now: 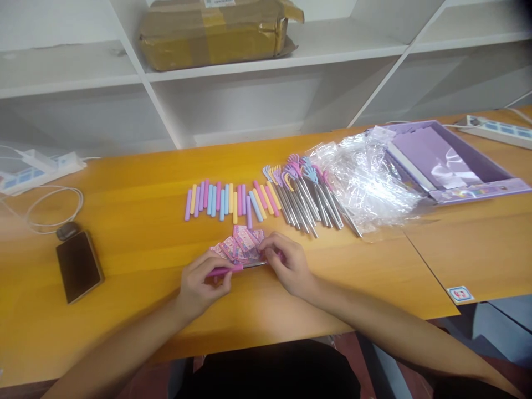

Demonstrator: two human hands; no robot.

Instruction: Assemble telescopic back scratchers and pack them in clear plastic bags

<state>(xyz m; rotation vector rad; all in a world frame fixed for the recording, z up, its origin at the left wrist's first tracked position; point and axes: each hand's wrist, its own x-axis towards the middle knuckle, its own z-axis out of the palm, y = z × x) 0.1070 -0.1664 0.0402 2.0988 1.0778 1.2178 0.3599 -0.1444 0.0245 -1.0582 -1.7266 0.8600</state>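
My left hand [206,281] is closed around a pink handle [233,270] low over the table. A thin metal rod [254,265] runs from that handle to my right hand [287,262], whose fingers pinch its far end. A bit of pink shows at those fingers; the end itself is mostly hidden. Just behind both hands lies a fanned pile of pink printed cards [241,243]. Beyond it stretches a row of pastel handles [230,200] in purple, yellow, pink and blue. Several back scratchers [305,194] with metal rods and coloured hand-shaped heads lie to their right.
Crumpled clear plastic bags [374,183] lie beside a purple box [453,158] at the right. A phone [78,266], a small dark case [67,230] and a white cable are at the left. Power strips [41,169] sit near the shelf, which holds a taped carton [216,36].
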